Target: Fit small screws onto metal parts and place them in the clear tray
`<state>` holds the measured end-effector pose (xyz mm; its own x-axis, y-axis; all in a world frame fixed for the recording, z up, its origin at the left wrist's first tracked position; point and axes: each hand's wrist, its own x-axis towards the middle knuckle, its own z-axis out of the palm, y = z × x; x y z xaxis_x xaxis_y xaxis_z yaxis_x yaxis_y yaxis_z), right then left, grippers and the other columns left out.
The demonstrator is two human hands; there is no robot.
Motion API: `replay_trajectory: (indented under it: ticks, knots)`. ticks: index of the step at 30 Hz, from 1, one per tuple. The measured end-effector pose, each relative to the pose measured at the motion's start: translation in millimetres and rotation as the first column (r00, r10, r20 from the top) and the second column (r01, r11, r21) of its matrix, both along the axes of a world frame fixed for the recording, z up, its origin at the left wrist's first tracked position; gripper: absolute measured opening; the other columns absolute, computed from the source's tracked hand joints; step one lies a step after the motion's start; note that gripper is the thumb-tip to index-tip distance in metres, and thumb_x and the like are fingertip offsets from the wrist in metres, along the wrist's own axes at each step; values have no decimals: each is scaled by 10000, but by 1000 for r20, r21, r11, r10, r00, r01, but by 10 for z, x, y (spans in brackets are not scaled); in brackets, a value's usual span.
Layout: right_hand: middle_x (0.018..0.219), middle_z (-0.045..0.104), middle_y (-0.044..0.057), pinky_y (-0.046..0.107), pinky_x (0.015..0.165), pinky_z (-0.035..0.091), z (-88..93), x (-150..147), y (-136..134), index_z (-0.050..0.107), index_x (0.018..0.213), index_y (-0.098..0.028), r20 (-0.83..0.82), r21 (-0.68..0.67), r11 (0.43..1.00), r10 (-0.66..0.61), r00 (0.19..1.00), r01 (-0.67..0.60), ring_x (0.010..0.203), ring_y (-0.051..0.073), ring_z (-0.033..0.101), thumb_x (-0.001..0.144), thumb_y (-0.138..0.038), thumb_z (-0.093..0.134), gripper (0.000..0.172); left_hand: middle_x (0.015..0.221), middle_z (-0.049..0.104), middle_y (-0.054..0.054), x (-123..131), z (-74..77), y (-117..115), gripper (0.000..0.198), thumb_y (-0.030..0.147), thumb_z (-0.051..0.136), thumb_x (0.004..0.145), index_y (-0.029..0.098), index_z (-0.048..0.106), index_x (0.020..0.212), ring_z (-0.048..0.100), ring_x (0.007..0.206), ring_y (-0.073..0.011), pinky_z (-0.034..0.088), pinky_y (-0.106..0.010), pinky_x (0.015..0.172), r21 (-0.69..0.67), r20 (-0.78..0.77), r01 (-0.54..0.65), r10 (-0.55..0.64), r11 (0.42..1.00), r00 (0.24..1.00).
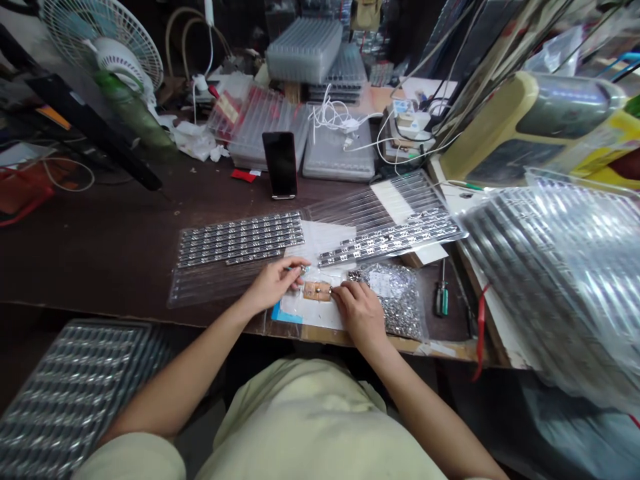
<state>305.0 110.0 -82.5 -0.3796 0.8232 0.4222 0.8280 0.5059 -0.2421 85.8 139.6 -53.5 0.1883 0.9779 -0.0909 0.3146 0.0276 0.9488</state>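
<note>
My left hand point(277, 283) is closed in a pinch just left of a small copper-coloured block point(311, 291), with something small and partly bluish at its fingertips. At the block's right end, my right hand point(359, 310) has thumb and fingers pinched together on something too small to name. The block lies on white paper point(325, 315) at the table's front edge. Right beside my right hand is a clear bag point(403, 307) full of small shiny metal parts. Behind my left hand, a clear ribbed tray point(240, 238) holds rows of dark strips with silvery parts.
A second ribbed tray point(390, 227) with similar strips lies behind the bag. A phone point(281, 164) stands upright farther back. A green-handled screwdriver point(442, 299) lies to the right. Stacked trays point(560, 267) rise at the right; more point(75, 393) sit low at the left.
</note>
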Motion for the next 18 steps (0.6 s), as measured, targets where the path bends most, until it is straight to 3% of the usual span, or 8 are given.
replay_trajectory:
  ticks: [4,8,12,18]
  knots:
    - [880,641,51,283,716,436,15,8,36,677,973,-211,-174,-41,999,12,985,-19,806,168,530,931,-243,508,177,855,665,-42,100,-89,-234,159,224,635,812,180,697,952,613,713,-128,497,-221,609,192,-165,-44,77,980,983]
    - [872,610,67,302,728,467,48,28,52,669,995,-202,-289,-91,996,-15,957,-12,834,185,536,925,-206,478,204,900,674,-47,238,-155,-293,116,194,663,806,187,705,914,623,757,-140,504,-238,647,326,-229,-31,111,945,967]
    - [857,601,64,330,740,475,68,29,55,644,960,-201,-339,-102,995,-39,940,4,841,198,545,900,-182,484,172,884,656,-40,284,-187,-293,130,219,663,818,216,719,936,626,816,-155,501,-272,733,398,-296,20,108,917,949]
    - [915,645,69,303,770,477,32,42,57,653,958,-197,-369,-102,994,0,930,-40,871,182,574,923,-202,489,168,842,638,-33,301,-186,-288,129,206,657,822,225,726,929,608,803,-159,486,-283,742,437,-390,63,126,897,912]
